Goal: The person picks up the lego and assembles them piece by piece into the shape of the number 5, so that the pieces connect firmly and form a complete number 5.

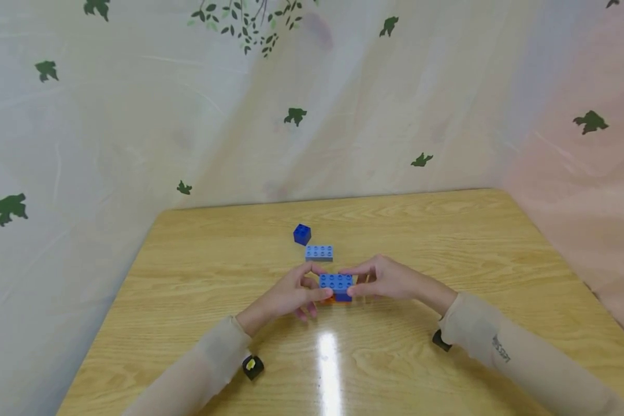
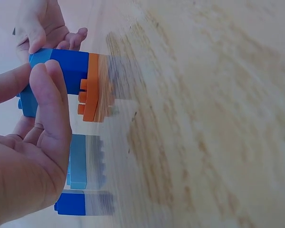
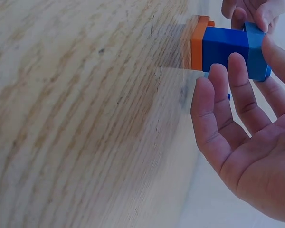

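Observation:
A light blue toy brick (image 1: 335,282) sits on top of a dark blue brick (image 3: 225,46), which stands on a thin orange brick (image 2: 93,88) at the table's middle. With thumb and index finger my left hand (image 1: 290,292) pinches the light blue brick at its left end. The right hand (image 1: 390,278) pinches the same brick from the other end, its remaining fingers loosely bent beside the stack. In the left wrist view, several studs of the orange brick show uncovered at one side of the dark blue brick.
Just behind the stack lies another light blue brick (image 1: 319,253). Farther back is a small dark blue brick (image 1: 302,234). The wooden table (image 1: 421,231) meets a leaf-patterned curtain (image 1: 343,104) at its back edge.

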